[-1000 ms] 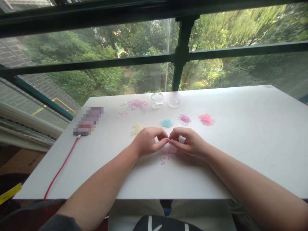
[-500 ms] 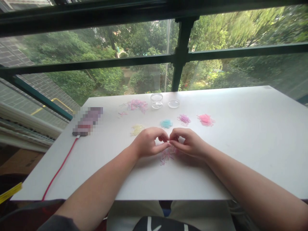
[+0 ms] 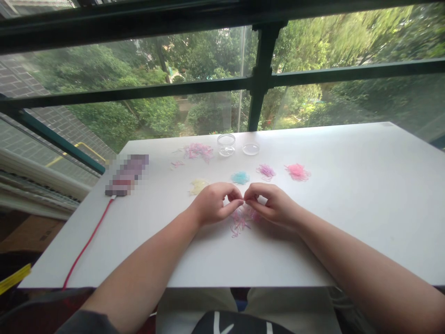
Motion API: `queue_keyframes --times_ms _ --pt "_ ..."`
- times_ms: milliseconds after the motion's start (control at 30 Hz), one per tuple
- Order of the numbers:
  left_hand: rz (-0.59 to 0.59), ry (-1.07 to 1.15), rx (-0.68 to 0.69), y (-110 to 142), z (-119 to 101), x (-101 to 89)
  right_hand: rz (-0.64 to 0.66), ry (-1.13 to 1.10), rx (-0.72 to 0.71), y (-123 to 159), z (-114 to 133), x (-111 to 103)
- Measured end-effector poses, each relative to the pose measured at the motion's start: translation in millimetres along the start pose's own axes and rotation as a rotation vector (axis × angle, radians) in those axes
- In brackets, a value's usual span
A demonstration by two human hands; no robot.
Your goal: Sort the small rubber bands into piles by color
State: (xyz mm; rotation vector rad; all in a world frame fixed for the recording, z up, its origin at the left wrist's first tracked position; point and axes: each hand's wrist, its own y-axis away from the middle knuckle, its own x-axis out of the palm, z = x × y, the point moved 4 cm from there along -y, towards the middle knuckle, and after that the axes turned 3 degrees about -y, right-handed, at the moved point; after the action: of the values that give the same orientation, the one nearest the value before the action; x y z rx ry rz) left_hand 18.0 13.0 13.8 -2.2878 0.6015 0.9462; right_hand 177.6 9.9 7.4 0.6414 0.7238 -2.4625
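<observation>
My left hand [image 3: 216,203] and my right hand [image 3: 271,204] meet fingertip to fingertip above the white table. Each is closed in a pinch of thumb and forefinger; whatever lies between the tips is too small to make out. Under them is a loose pile of mixed pink and purple small bands [image 3: 239,226], partly covered by the fingers. Just beyond the hands lie sorted heaps: pale yellow bands [image 3: 197,187], blue bands [image 3: 240,177], purple bands [image 3: 266,172] and pink bands [image 3: 297,172].
Toward the window, a larger mixed heap of bands [image 3: 199,151] lies beside a clear round jar [image 3: 226,146] and a clear lid [image 3: 251,149]. A blurred-out, phone-like object [image 3: 128,175] with a red cable [image 3: 89,241] rests on the left of the white table [image 3: 351,204].
Both hands stay pinched together, with only a slight shift of the fingers. A little more of the mixed pile shows beneath them. The heaps, jar and lid have not moved.
</observation>
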Motion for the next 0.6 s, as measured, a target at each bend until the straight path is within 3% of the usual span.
queue_keyframes --times_ms 600 --pt "-0.077 0.036 -0.042 -0.9 2.6 -1.9 -0.044 0.011 0.028 0.0 -1.1 -4.3"
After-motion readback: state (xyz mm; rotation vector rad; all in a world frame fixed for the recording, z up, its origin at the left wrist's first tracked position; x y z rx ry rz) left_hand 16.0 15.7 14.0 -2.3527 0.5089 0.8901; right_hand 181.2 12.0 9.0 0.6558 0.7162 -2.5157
